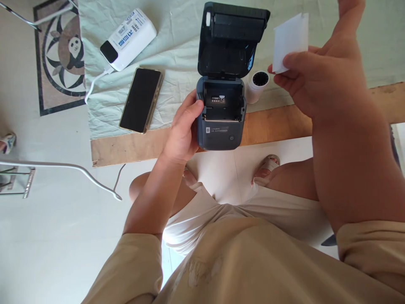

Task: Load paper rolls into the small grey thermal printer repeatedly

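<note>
While perched at the counter's (pixel 278 126) near wooden edge with lid thrown open, small dark printer (pixel 221 114) overhanging slightly toward the lap, compartment bare. Left hand (pixel 183 131) curled against its left side, thumb on the upper rim, fingers partly closed around the casing. Right hand (pixel 313 80) raised above the counter, pinching a white label slip (pixel 290 40) between thumb and fingertips. White paper roll (pixel 257 85) upright just right of the printer. Phone (pixel 141 100) and power bank (pixel 128 39) well left on pale cloth (pixel 177 50); open room between.
</note>
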`<state>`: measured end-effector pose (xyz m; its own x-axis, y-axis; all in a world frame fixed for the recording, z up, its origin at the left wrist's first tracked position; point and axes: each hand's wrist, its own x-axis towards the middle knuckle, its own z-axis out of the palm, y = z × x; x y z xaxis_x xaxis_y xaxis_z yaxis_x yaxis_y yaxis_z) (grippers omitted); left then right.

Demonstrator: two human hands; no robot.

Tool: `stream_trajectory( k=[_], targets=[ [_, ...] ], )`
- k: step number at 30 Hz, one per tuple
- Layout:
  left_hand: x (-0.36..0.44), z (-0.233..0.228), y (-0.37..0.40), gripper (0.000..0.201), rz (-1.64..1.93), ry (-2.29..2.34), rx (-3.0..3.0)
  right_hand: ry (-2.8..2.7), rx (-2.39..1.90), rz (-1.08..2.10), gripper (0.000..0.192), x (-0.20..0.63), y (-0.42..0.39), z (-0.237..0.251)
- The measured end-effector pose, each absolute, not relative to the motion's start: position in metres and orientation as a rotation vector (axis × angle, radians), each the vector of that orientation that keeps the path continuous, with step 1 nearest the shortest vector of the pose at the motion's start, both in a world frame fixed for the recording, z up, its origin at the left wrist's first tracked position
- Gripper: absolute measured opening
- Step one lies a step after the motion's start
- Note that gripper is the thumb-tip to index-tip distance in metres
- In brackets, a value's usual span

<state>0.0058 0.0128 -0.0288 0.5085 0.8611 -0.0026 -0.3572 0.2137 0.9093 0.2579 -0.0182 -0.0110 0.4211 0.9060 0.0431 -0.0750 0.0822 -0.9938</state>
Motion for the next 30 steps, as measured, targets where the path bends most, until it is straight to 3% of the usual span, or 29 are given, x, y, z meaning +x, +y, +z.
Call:
stream_trajectory(
  k=[12, 25, 30],
  targets=[
    [0.006, -0.028, 0.012, 0.028, 0.926, 0.592, 1.019, -0.584, -1.329, 0.878, 0.051, 0.267, 0.002, -0.016],
    [0.003, -0.036, 0.019, 0.031, 0.911, 0.561, 1.078, -0.76, -1.197, 0.765, 0.047, 0.264, -0.006, -0.006],
    [0.004, -0.034, 0.017, 0.028, 0.908, 0.561, 1.044, -0.924, -1.183, 0.879, 0.063, 0.254, -0.019, 0.002]
  ],
)
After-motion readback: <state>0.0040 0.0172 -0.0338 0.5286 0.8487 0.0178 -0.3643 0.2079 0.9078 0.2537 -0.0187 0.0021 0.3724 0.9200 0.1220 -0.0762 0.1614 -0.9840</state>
